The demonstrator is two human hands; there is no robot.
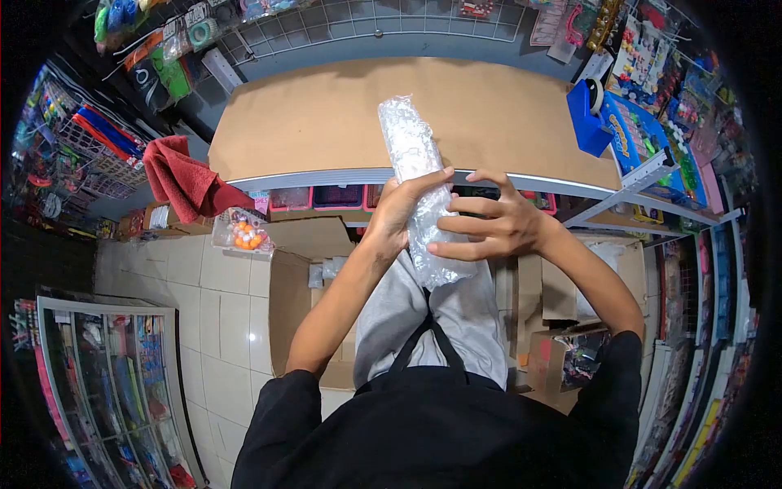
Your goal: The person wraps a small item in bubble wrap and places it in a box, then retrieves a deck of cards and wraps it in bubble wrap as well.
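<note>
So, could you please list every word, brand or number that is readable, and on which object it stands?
"SHES" (probably part of a word): pink packet at left; small, so uncertain.
Blue box at right: yellow lettering, too blurred to read.
Hanging packets: print too small to read.
Bubble-wrapped bundle: no lettering visible.

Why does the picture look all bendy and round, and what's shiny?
Head view: black corners and the curved shelf suggest a very wide lens; head view: bright glints speckle the clear plastic bundle, and a small glare spot shows on the tiled floor.
</note>
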